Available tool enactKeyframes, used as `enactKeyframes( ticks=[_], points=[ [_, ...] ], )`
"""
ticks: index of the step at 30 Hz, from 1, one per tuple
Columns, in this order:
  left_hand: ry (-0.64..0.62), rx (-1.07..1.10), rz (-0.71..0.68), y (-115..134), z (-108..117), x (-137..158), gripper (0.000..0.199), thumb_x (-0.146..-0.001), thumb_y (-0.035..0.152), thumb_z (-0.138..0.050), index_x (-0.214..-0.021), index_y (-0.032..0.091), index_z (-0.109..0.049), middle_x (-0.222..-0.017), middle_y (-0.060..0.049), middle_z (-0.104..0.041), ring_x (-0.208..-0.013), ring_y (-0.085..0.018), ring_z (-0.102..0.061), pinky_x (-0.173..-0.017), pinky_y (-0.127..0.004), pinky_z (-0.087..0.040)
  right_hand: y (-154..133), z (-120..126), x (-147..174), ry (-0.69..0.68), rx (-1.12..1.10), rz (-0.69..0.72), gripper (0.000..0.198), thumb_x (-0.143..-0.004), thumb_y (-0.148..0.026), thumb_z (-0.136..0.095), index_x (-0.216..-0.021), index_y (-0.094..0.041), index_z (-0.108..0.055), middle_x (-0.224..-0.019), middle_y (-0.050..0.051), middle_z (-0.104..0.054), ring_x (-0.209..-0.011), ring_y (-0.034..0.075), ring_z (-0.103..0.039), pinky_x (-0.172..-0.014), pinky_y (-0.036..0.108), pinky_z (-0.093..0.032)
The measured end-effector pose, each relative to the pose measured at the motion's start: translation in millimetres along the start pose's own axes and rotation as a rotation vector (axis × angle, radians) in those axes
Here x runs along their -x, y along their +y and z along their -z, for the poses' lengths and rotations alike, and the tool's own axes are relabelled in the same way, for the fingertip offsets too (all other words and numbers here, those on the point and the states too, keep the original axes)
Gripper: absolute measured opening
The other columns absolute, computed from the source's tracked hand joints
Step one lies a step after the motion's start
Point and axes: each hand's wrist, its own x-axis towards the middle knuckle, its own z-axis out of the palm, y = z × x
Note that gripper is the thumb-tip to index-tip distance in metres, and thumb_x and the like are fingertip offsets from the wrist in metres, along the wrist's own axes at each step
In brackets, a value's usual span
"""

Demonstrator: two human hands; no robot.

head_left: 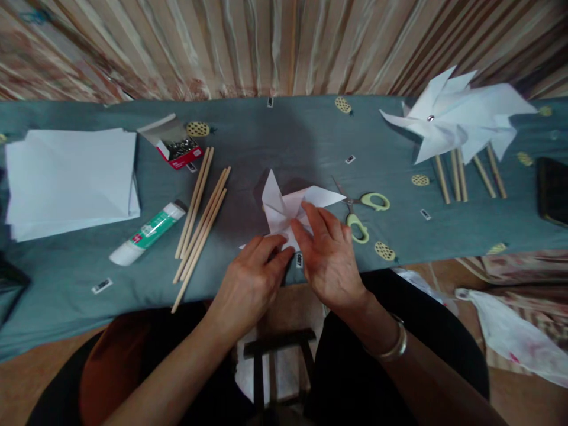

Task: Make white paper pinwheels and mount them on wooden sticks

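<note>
A white paper pinwheel (290,204) with folded, pointed blades lies in front of me on the cloth-covered table. My left hand (252,275) pinches its near edge between thumb and fingers. With thumb and fingertips my right hand (328,254) presses on the pinwheel's middle and right side, gripping the folded paper there. Part of the near blades is hidden under both hands. Just right of the pinwheel lie scissors (374,201) with light green handles, their blades partly spread.
To the left are stacked white paper (73,177), a glue stick (148,234), several wooden sticks (202,225) and an opened red box (177,148) of small metal pins. Finished pinwheels (465,112) on sticks lie at the right, near a dark object (552,189) at the edge.
</note>
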Motion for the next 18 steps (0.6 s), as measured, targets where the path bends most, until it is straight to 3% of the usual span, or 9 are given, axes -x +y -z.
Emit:
enactKeyframes(
  ticks=[12,18],
  points=[
    [-0.052,-0.011,-0.003,1.3,0.3,-0.9,0.022,-0.091,0.01,-0.055,-0.109,0.006,-0.067,-0.111,-0.015,-0.067,-0.094,-0.025,-0.062,-0.081,-0.041,-0.06,4.3,-6.0,2.3,-0.032,-0.066,0.019,0.036,-0.094,-0.02,-0.041,-0.125,-0.012,-0.057,-0.146,0.019,-0.046,-0.13,0.033,-0.04,-0.095,0.047,-0.041],
    [-0.073,-0.031,-0.002,2.5,0.1,-1.6,0.022,-0.093,0.012,-0.052,-0.109,0.007,-0.067,-0.109,-0.015,-0.068,-0.094,-0.024,-0.061,-0.082,-0.042,-0.06,10.6,-7.9,0.9,-0.007,-0.176,-0.022,0.034,-0.09,-0.018,-0.047,-0.12,-0.019,-0.061,-0.147,0.013,-0.043,-0.13,0.034,-0.041,-0.1,0.05,-0.039]
  ],
)
